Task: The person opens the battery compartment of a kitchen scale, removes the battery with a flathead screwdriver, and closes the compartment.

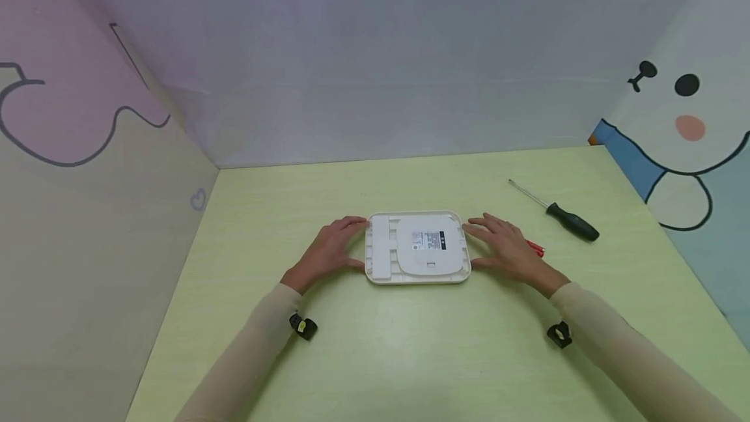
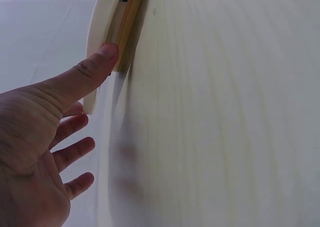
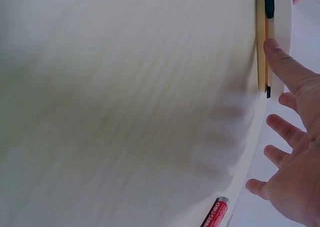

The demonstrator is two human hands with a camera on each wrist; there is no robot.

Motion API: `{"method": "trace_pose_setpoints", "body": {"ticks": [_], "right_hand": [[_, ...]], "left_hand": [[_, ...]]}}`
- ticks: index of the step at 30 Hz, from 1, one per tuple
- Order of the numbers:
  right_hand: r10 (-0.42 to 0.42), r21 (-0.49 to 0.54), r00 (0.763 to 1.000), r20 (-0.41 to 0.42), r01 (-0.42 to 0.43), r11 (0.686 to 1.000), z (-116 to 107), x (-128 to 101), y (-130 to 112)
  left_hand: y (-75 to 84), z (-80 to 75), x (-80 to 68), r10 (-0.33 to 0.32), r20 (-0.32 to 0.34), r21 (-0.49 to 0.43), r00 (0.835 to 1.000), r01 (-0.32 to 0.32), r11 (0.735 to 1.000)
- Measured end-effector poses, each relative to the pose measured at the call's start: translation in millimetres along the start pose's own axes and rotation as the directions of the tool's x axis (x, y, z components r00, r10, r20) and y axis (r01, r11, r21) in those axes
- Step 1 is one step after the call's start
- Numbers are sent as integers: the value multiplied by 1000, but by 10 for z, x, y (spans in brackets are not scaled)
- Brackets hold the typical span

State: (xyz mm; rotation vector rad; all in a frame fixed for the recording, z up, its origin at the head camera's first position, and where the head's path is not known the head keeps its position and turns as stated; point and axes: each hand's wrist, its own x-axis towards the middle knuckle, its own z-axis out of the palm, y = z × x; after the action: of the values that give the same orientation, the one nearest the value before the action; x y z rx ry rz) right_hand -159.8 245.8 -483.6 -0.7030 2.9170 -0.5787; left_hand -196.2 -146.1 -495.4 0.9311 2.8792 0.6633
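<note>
A flat white plastic device with rounded corners and a printed label lies on the yellow-green table. My left hand touches its left edge with straight fingers. In the left wrist view the thumb of my left hand presses against the device's white rim. My right hand touches the right edge, fingers spread. The right wrist view shows the thumb of my right hand on the device's rim.
A black-handled screwdriver lies to the right on the table. A small red tool, also the red tool in the right wrist view, lies just behind my right hand. Printed fabric walls enclose the table on three sides.
</note>
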Motion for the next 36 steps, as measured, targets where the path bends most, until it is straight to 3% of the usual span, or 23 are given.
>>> {"method": "trace_pose_setpoints", "body": {"ticks": [14,22,29,32,36], "right_hand": [[-62,-37,996,-56,60,998,37,-36,26],[-119,1,985,-126,120,993,-4,-56,45],[-224,3,947,-232,231,973,-50,-44,85],[-222,20,943,-249,234,972,-71,-46,85],[-174,78,956,-237,198,977,-98,-56,83]], "left_hand": [[40,-27,-44,-7,16,58,1000,6,998],[81,-70,-68,21,-76,46,997,-17,999],[87,-112,-74,29,-130,-12,991,-31,999],[78,-111,-76,44,-176,-58,983,-55,997],[72,-110,-79,62,-238,-126,969,-94,988]]}}
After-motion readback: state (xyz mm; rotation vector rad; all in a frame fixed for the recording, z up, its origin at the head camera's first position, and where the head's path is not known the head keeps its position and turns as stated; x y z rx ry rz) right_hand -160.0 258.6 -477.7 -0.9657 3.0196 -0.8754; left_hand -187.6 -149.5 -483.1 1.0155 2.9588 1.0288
